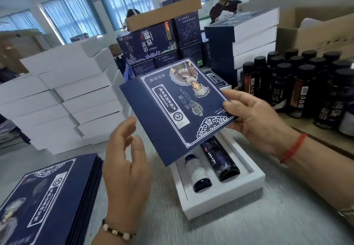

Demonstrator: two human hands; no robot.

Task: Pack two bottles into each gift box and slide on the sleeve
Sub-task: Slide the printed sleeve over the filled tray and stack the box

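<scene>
a stack of flat navy sleeves (47, 196) lies on the grey table (277, 216) at near left, cut off by the bottom and left edges; its printed top is blurred and the count of layers is hard to make out. the left hand (125, 160) is raised just right of it, wearing a beaded bracelet (115, 232), fingers relaxed and apart, holding nothing, its fingertips close under the near left edge of the held sleeve, whether touching cannot be told.

near centre, an open white gift box (220, 200) sits on the table with two dark bottles lying side by side in its insert: a smaller bottle (197, 173) on the left and a larger bottle (220, 160) on the right. the far half of the box and the tops of both bottles are hidden.

what hides them is one navy sleeve (178, 108), printed with white borders and an upside-down figure, held tilted in the air above the box. the right hand (256, 120), with a red string (293, 147) on the wrist, pinches its right edge, thumb on top and fingers beneath.

farther right, upright dark bottles (298, 85) crowd together, about fifteen visible, some cut off by the edge. at far left stand stacks of white boxes (67, 99). far centre, navy printed cartons (153, 47) are piled, a brown cardboard tray (162, 14) on top. a stack of about four navy and white boxes (245, 39) rises at far right.
</scene>
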